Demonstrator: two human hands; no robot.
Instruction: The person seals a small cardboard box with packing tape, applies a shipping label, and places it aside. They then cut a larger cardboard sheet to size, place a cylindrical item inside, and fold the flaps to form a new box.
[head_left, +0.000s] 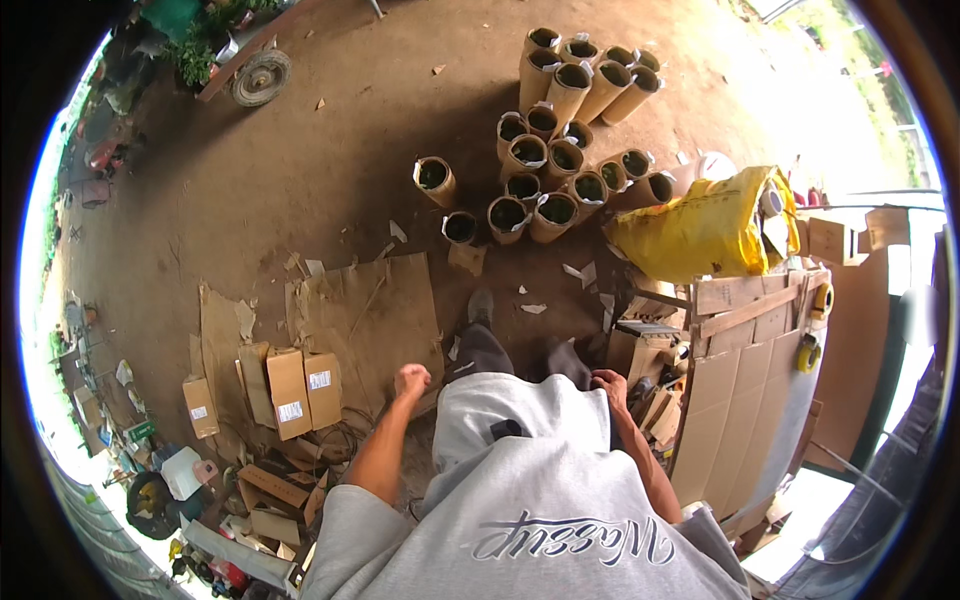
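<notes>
My left hand (412, 381) hangs in a loose fist beside my left thigh, with nothing visible in it. My right hand (611, 384) is at my right hip, its fingers curled by the shirt hem and dark trousers (571, 363); whether they pinch the cloth is unclear. Ahead on the dirt floor stand several upright brown cardboard sleeves (556, 210), open at the top with dark green matter inside. One sleeve (435, 180) stands apart to the left, and another (460, 228) is the nearest to my foot.
To my right is a cardboard-topped workbench (724, 405) with tape rolls (808, 352) at its edge and a yellow sack (697, 229) beyond. Flattened cardboard (375, 322) and closed cartons (287, 394) lie left. A wheeled cart (261, 78) stands far left; paper scraps (533, 308) litter the floor.
</notes>
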